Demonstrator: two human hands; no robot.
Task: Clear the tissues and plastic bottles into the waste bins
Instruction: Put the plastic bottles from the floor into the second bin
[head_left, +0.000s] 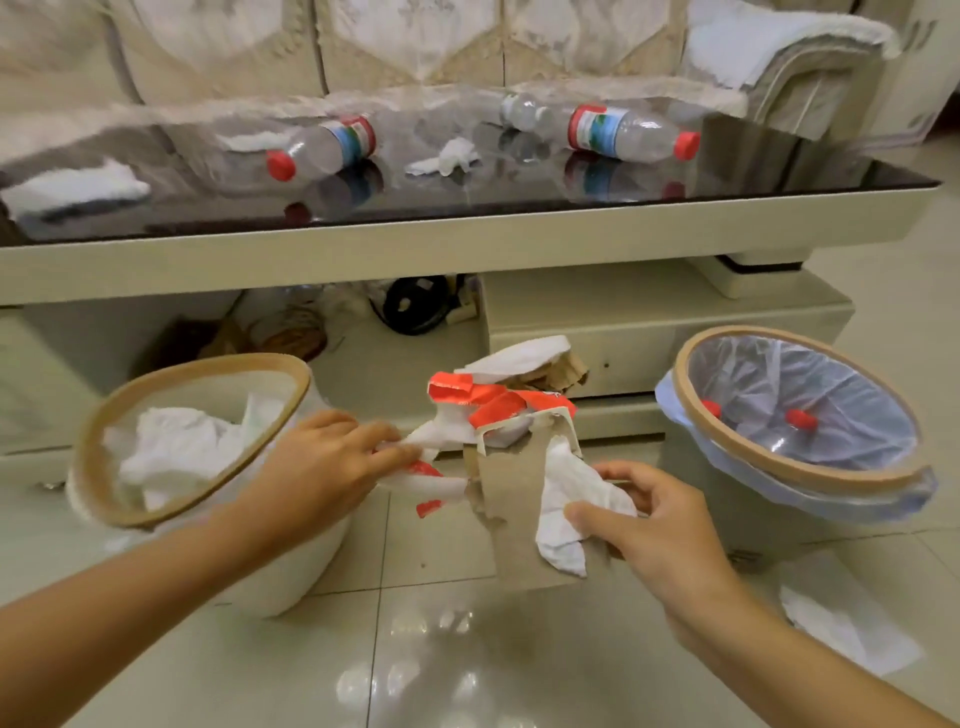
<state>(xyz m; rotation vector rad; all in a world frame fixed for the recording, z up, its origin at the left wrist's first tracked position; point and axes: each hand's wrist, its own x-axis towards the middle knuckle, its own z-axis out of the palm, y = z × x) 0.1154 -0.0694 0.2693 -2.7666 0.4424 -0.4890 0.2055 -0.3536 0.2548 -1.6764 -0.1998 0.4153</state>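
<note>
Between two bins, left hand (332, 457) gripping torn carton (498, 410), right hand (660, 525) pinching tissue (571, 499).

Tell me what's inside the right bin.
The right bin has a clear liner and holds plastic bottles; two red caps show. No tissues are visible. The near wall hides the bottom, so the exact count is unclear.

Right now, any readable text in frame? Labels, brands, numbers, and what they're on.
No text can be read.
Left bottle label, on the glass table: red, white and blue bands, print blurred.
Right bottle label: red and pale blue, print blurred.
Torn red-and-white carton between the hands: white marks on the red, too crumpled to read.
Tissues, both bins and the bottle caps: no print visible.
</note>
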